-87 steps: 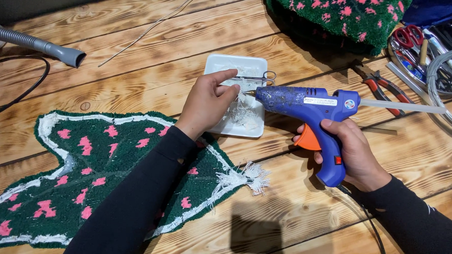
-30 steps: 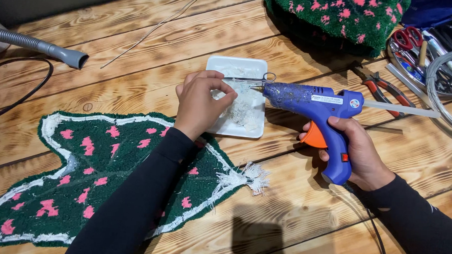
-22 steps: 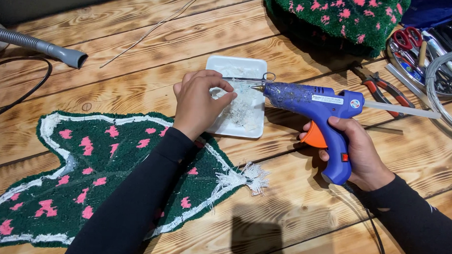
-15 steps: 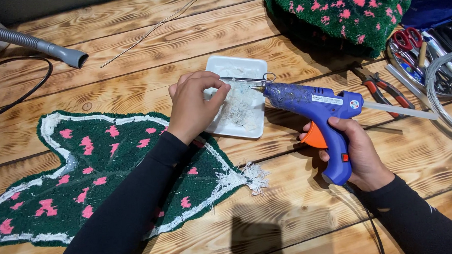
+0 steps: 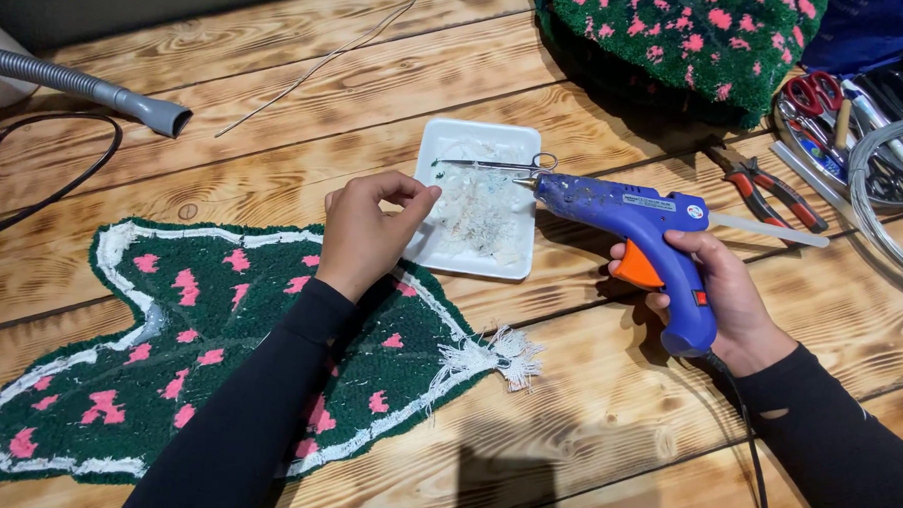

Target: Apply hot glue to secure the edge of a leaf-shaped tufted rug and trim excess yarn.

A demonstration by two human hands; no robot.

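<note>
1. Your right hand is wrapped around the grip of the blue glue gun, fingers by the orange trigger, nozzle pointing left at the white tray.
2. Your left hand hangs at the tray's left edge, fingers curled in, thumb and fingertips pinched together; can't tell if anything is between them.
3. Tray sits on the wooden table, holds whitish stringy scraps, with small scissors lying across its top.
4. Green leaf-shaped rug piece with pink spots lies under your left forearm, frayed white stub at its right tip.
5. Further out: grey hose top left, pliers and red-handled scissors right, second green-pink tufted piece at the top.
</note>
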